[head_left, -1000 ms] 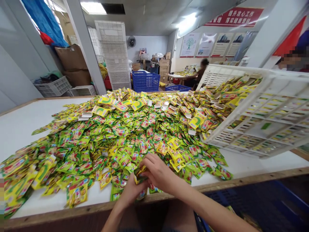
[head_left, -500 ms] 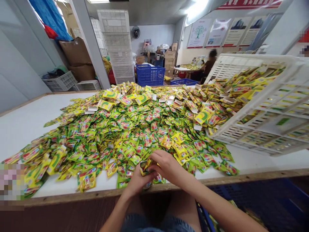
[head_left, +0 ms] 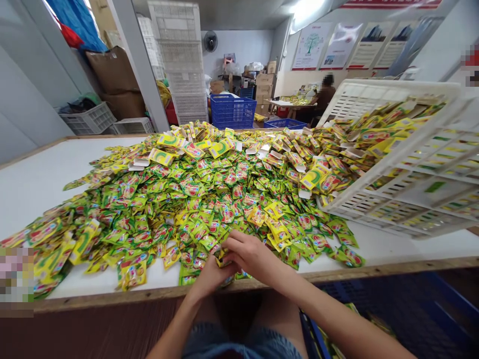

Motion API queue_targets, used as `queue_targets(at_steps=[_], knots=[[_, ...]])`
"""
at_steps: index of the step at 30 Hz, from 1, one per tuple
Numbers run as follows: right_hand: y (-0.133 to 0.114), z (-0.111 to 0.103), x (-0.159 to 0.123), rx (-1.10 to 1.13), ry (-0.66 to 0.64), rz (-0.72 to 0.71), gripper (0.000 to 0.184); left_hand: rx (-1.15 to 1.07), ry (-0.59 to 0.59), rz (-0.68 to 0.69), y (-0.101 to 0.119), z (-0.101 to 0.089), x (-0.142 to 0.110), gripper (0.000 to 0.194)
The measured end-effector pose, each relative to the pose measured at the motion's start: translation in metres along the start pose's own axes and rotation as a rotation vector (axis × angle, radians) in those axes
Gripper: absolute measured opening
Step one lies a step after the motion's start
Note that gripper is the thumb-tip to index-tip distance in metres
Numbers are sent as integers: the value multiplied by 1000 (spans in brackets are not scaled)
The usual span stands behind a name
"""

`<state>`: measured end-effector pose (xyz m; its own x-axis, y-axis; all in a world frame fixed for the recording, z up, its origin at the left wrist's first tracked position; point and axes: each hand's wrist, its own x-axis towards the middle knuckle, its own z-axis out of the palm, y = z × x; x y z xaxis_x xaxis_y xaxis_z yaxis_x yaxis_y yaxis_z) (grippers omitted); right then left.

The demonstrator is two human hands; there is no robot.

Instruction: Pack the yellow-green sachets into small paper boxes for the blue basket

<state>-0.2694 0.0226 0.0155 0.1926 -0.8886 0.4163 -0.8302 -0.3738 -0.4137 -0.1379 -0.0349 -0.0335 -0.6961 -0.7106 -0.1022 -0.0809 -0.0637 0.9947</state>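
Note:
Near the table's front edge my left hand (head_left: 212, 273) is closed around a small yellow carton (head_left: 219, 259), mostly covered by fingers. My right hand (head_left: 247, 253) bends over its top, fingertips pressed together at the carton's opening; whether they grip the carton or something inside is hidden. Around both hands spreads a big heap of green candy-like sachets (head_left: 194, 187) with red fruit pictures. Several yellow sachets (head_left: 277, 229) lie just beyond my right hand. Flat yellow cartons (head_left: 220, 147), some with white flaps open, rest along the back of the heap.
A white plastic crate (head_left: 389, 199) lies tipped on the table (head_left: 33, 162) at the right, spilling cartons. Below the wooden front edge (head_left: 149, 295), a blue crate (head_left: 316, 336) stands by my right leg. Stacked white crates (head_left: 179, 70) and a seated person (head_left: 325, 99) are farther back.
The fingers of my right hand have moved slightly left and closed over the carton's top, so less of it shows. The camera view has shifted a little; the heap looks the same.

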Motion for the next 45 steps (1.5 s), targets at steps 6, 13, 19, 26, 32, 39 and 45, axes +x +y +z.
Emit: queue_targets(at_steps=[6,13,19,26,32,39,45], knots=[[1,1,-4,43,24,44,17,-47,19,9,-9,-1,2,24],[7,3,-4,-181,129,-27,3,-50,57,25,-19,-3,1,33],[2,-1,-9,-114,-62,-52,8,34,-38,82,-16,-6,3,27],[-4,8,-21,106,-37,129,5,-45,-64,147,-15,-9,4,45],[0,29,-45,501,219,336,25,-56,-64,106,-22,-13,1,35],[-2,48,-61,362,435,322,27,-188,32,70,-14,-10,-5,36],[1,60,-67,312,472,310,17,-189,109,69,-21,-3,-17,49]])
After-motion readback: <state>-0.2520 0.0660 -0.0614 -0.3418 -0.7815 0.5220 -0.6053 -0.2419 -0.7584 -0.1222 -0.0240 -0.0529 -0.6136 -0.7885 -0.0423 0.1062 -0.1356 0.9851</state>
